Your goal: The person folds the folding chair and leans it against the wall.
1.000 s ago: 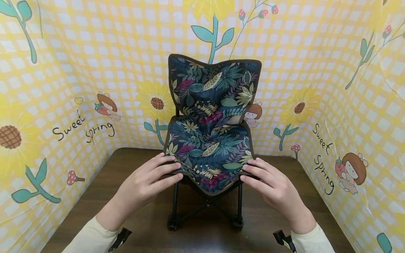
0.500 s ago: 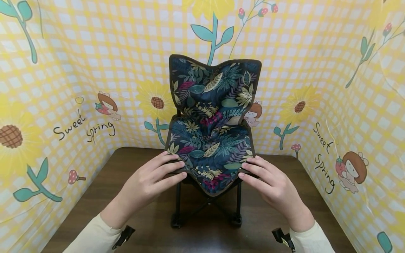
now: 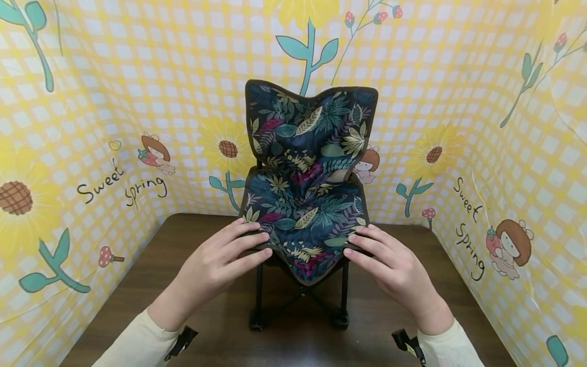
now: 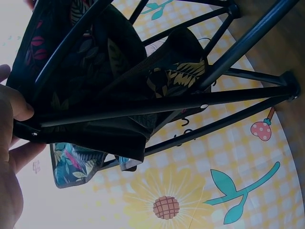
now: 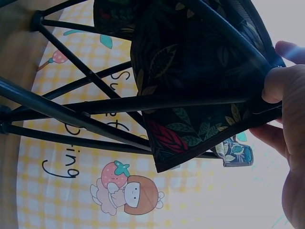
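A small folding chair (image 3: 307, 204) with dark leaf-print fabric and a black frame stands on a brown table (image 3: 183, 239). My left hand (image 3: 249, 244) holds the seat's front left corner, fingers laid over the top. My right hand (image 3: 362, 244) holds the front right corner the same way. In the left wrist view the thumb of my left hand (image 4: 16, 109) sits against the end of the chair's frame bar (image 4: 143, 107). In the right wrist view the thumb and fingers of my right hand (image 5: 283, 109) pinch the corner of the seat fabric (image 5: 190, 71). The seat sags in the middle.
A yellow checked backdrop (image 3: 91, 102) with sunflowers and "Sweet Spring" lettering walls in the table on the left, back and right. The chair's front feet (image 3: 257, 322) rest near the table's front. Bare tabletop lies on both sides of the chair.
Both hands have moved slightly inward and the chair's front legs have drawn closer together. The seat front has narrowed and sags more.
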Action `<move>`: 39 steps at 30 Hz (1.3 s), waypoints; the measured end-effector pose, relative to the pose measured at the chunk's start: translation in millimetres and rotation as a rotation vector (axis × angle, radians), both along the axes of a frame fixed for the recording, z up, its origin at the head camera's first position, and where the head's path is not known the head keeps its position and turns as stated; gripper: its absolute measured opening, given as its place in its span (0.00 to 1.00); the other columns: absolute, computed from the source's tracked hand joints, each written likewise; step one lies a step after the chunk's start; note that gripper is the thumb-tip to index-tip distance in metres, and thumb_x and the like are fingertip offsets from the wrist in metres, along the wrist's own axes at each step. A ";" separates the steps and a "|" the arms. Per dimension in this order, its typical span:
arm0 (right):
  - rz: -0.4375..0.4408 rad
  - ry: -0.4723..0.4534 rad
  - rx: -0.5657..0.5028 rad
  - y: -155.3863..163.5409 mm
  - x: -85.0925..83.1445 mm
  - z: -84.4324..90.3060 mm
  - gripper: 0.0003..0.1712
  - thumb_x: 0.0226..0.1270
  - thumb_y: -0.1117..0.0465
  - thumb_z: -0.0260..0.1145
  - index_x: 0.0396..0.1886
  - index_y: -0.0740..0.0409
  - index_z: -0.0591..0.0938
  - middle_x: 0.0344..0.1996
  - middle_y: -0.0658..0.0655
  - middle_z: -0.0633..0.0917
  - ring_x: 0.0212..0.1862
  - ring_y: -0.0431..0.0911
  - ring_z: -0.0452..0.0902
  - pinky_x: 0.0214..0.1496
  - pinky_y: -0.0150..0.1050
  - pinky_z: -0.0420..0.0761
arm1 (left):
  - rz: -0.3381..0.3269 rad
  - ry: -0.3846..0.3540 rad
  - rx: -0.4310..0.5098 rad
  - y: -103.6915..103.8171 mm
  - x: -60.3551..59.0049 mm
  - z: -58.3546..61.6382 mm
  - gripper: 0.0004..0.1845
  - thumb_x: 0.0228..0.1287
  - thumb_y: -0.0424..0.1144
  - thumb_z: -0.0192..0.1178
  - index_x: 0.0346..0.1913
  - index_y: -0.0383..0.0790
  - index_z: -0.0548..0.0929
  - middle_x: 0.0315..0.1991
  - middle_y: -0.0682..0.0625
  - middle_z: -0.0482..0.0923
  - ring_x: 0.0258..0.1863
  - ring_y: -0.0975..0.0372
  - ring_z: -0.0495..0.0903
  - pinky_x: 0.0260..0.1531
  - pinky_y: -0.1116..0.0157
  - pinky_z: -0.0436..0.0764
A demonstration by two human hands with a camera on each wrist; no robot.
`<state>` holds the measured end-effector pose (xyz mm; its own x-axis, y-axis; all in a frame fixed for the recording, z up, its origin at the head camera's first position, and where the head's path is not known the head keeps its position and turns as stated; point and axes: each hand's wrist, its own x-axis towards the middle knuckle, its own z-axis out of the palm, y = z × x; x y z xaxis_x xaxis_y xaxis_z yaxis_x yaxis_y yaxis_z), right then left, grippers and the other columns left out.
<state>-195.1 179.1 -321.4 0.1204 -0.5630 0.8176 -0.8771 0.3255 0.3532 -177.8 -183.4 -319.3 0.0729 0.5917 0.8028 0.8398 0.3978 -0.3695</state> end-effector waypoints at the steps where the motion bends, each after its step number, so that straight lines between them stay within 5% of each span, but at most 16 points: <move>1: -0.002 -0.003 0.000 -0.8 0.4 0.9 0.14 0.79 0.69 0.57 0.50 0.63 0.89 0.49 0.65 0.89 0.51 0.62 0.85 0.61 0.56 0.82 | 0.001 0.000 0.001 0.0 0.1 0.4 0.16 0.79 0.27 0.50 0.55 0.39 0.88 0.52 0.40 0.86 0.50 0.44 0.85 0.64 0.47 0.79; 13: -0.010 -0.005 -0.002 -7.7 3.7 9.4 0.15 0.79 0.71 0.56 0.50 0.64 0.88 0.48 0.66 0.88 0.49 0.65 0.85 0.60 0.57 0.82 | 0.008 0.010 0.001 1.6 -1.0 5.5 0.16 0.78 0.27 0.51 0.54 0.40 0.88 0.55 0.42 0.85 0.52 0.45 0.85 0.57 0.46 0.83; 39: -0.025 0.003 0.016 -15.9 6.1 17.9 0.15 0.79 0.71 0.56 0.52 0.62 0.88 0.49 0.65 0.89 0.50 0.63 0.85 0.59 0.56 0.83 | 0.008 -0.040 -0.004 0.1 -0.5 9.6 0.15 0.79 0.29 0.51 0.56 0.39 0.88 0.56 0.42 0.85 0.55 0.45 0.83 0.64 0.46 0.78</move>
